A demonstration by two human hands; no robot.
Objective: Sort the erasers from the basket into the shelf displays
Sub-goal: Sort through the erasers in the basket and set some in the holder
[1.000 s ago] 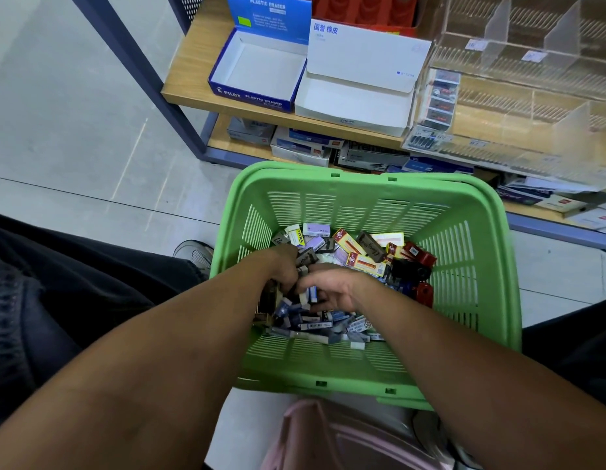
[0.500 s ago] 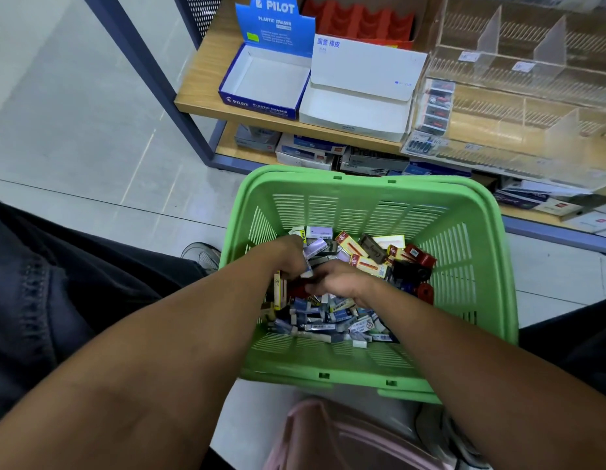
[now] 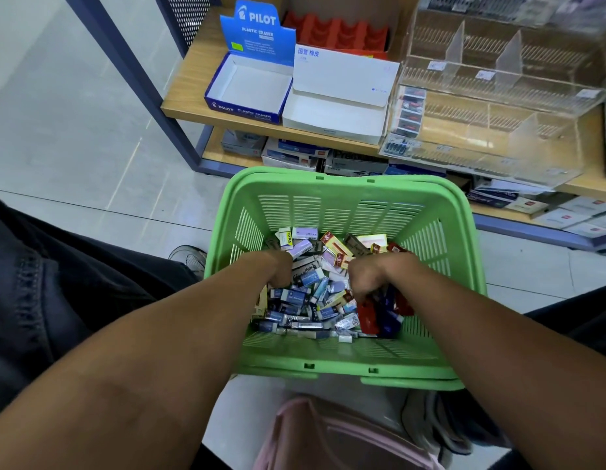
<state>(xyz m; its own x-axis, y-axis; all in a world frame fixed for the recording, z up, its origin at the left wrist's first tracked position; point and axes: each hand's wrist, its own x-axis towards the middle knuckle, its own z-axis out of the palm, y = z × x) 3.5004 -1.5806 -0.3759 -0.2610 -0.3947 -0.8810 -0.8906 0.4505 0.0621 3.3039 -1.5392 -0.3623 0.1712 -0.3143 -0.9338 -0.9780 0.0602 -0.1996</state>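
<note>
Right at the bottom of the frame there's something pink (image 3: 328, 435), blurry, can't tell what it is. Both bare forearms run up from the lower corners into the green plastic basket (image 3: 332, 195) sitting in the middle of the frame on the tiled floor (image 3: 74, 113).

The left hand (image 3: 277, 269) is buried in the left side of the pile, the right hand (image 3: 366, 276) in the right side, with a gap of loose stock between them, so the hands are apart. Fingers on both are sunk down among the packets, and I honestly can't tell whether either one has hold of anything.

The erasers (image 3: 315, 293) are all in the bottom of the basket: blue-and-white sleeved ones in the center and lower left, red and dark blue packs at lower right, lilac, yellow and red-and-cream ones toward the far wall.

A grey shoe (image 3: 189, 257) pokes out just left of the basket, beside dark trousers.

Farther up is the wooden shelf (image 3: 186, 93). On it, upper center, an open blue Pilot Plastic Eraser display box (image 3: 250, 86), touching a white display box (image 3: 335, 96) on its right. Behind those, a red tray (image 3: 335, 32). To the upper right, a clear acrylic divider display (image 3: 498, 106) with a row of small packs in its leftmost slot. The lower shelf holds stacked boxes.
</note>
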